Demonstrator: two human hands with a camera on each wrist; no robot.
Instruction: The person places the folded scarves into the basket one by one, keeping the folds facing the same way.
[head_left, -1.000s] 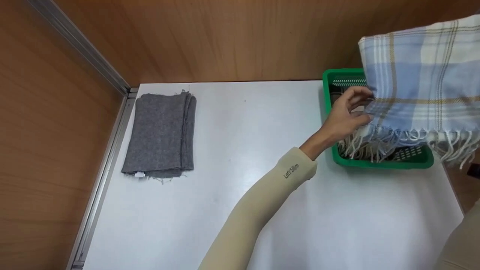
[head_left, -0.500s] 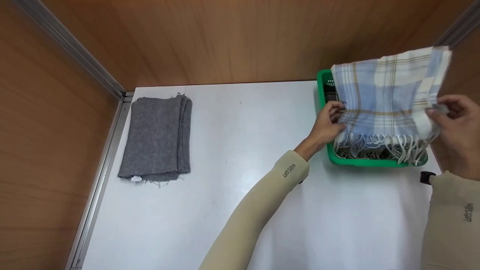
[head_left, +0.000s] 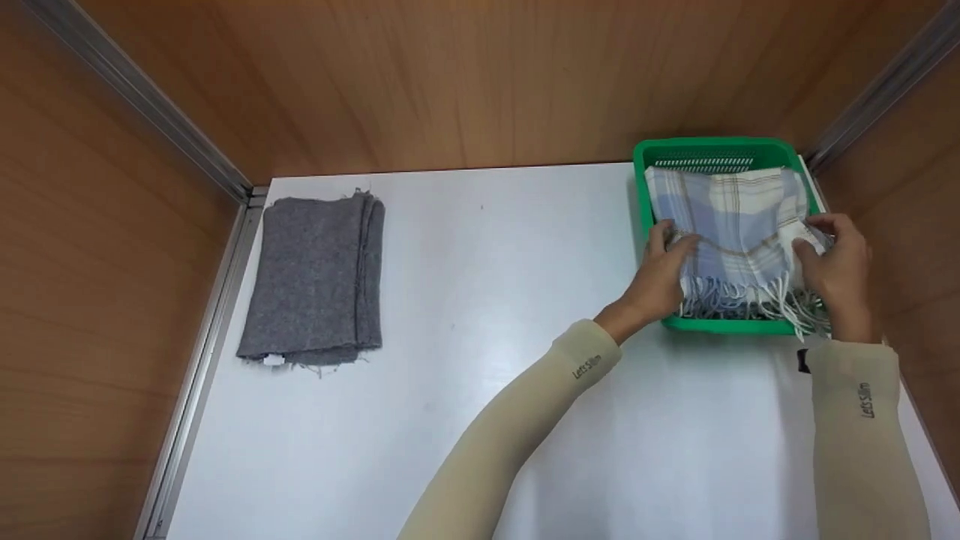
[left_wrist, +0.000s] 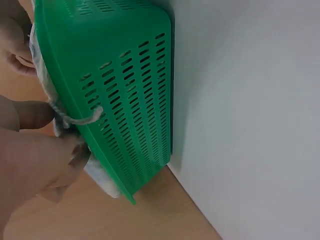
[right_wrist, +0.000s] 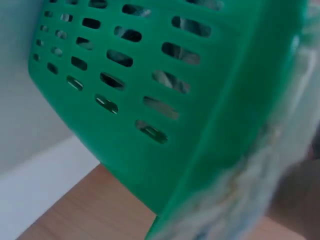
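Observation:
A folded blue-and-white plaid scarf with a long fringe lies in the green plastic basket, at the right of the head view. My left hand pinches its left edge between thumb and fingers. At the opposite edge, my right hand grips the scarf by its side. Some fringe hangs over the basket's front rim. In the left wrist view, my left hand is at the rim, with one tassel outside the wall. The right wrist view shows blurred scarf cloth along the rim.
A folded grey scarf with a small white tag lies at the left of the white table. Wooden panels stand behind and on both sides. The basket is near the back right corner.
The plaid scarf has come down from above the basket into it. My right hand, out of view at first, has moved left and down with its edge. The grey scarf stays put.

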